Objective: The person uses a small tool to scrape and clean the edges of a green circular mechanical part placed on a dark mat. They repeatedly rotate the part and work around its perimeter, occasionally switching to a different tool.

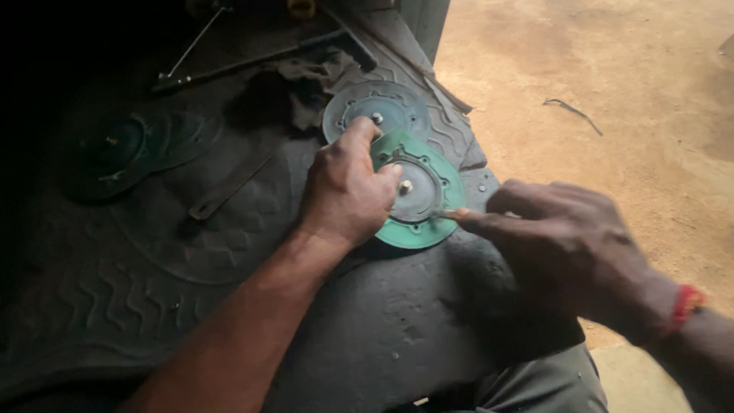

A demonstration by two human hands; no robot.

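A round green metal disc (430, 200) with a grey centre plate and a small bolt in its middle lies on a dark rubber mat (229, 252). My left hand (345, 187) rests on the disc's left side, fingers curled over its rim and holding it. My right hand (562, 237) reaches in from the right, its fingertips pinched at the disc's right edge; whether a small part sits between them I cannot tell. A second, paler disc (375, 109) with a centre bolt lies just behind, partly covered by my left hand's fingers.
A third dark disc (122, 149) lies at the left in shadow. Long metal tools (229, 65) and a dark rag (302, 88) sit at the back. A flat strap (229, 187) lies on the mat. Sandy ground (612, 99) spreads to the right. A small loose bolt (482, 187) is beside the disc.
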